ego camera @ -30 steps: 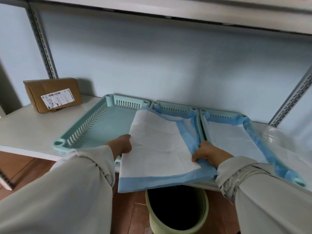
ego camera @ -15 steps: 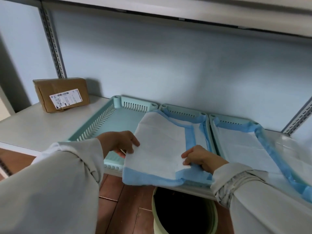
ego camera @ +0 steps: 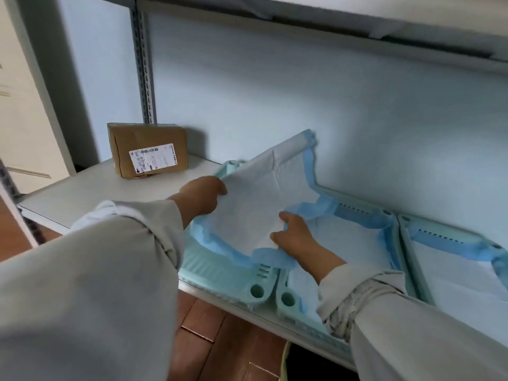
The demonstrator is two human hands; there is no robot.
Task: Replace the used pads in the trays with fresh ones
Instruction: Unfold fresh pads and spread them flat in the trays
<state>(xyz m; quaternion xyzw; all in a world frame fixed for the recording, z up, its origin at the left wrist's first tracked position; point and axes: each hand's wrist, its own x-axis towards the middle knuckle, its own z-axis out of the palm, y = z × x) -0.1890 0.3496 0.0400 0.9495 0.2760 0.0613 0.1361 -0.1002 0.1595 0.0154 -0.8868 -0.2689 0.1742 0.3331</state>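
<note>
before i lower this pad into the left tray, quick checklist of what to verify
1. Left hand grips the white blue-bordered pad at its left edge: ok.
2. Right hand grip on the pad's near edge: ok.
3. Pad spread flat: not ok, the far end is lifted and the border is bunched.
4. Pad over the leftmost mint-green plastic tray: ok.
5. That tray free of an old pad: cannot tell, its floor is mostly covered.
6. Middle tray lined: ok.
</note>
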